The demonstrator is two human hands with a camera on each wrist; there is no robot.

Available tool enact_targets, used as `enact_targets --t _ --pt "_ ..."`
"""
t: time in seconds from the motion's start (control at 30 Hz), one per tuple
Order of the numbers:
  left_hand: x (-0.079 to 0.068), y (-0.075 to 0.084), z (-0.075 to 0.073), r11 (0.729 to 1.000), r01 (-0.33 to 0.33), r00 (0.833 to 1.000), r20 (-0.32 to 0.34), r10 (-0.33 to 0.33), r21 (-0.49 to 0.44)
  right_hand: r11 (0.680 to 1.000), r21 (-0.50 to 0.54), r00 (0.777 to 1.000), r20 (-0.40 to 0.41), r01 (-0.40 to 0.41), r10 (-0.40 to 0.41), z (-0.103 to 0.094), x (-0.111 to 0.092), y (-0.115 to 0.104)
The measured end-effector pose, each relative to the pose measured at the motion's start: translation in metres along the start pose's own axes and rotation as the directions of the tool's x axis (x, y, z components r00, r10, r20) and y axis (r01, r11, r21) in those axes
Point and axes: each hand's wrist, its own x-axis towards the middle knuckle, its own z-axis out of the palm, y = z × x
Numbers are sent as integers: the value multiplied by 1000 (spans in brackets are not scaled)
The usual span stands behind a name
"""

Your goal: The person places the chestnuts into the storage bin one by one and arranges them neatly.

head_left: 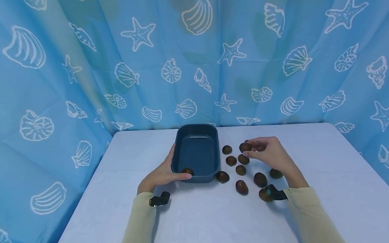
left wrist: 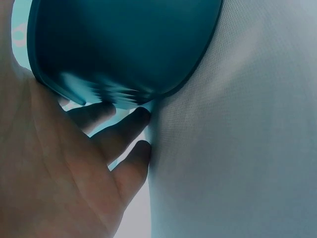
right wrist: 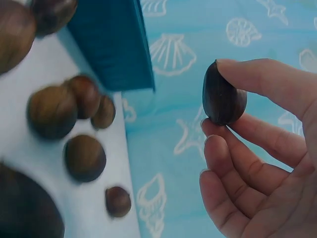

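Note:
A dark blue rectangular dish point(head_left: 198, 154) sits on the table with one chestnut point(head_left: 187, 171) inside at its near end. My left hand point(head_left: 162, 172) grips the dish's near left corner, thumb over the near rim. In the left wrist view, the fingers point(left wrist: 128, 130) lie along the outside of the dish wall point(left wrist: 129, 44). Right of the dish, my right hand point(head_left: 272, 153) pinches a brown chestnut point(right wrist: 222, 94) between thumb and fingertips, raised above the table. Several loose chestnuts point(head_left: 240, 170) lie beneath and around that hand.
A white cloth covers the table point(head_left: 198, 219). Behind it and at the left hangs a blue curtain point(head_left: 192, 63) printed with shells and starfish. One chestnut point(head_left: 222, 177) lies right against the dish's near right corner. Another chestnut point(head_left: 265, 195) is partly hidden by the right wrist camera point(head_left: 276, 193).

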Motion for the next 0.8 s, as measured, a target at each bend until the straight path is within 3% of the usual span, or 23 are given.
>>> enact_targets --t 0.2,0.5,0.8 --pt "-1 0 -1 999 -35 999 9 36 -41 995 64 997 13 75 -76 16 8 -24" --pt "0 -1 -1 998 -36 999 -3 36 -45 971 153 982 10 184 -188 50 23 -64" --pt "0 -3 -2 999 -26 1000 -7 25 -43 952 209 970 37 226 -238 89 31 -80"
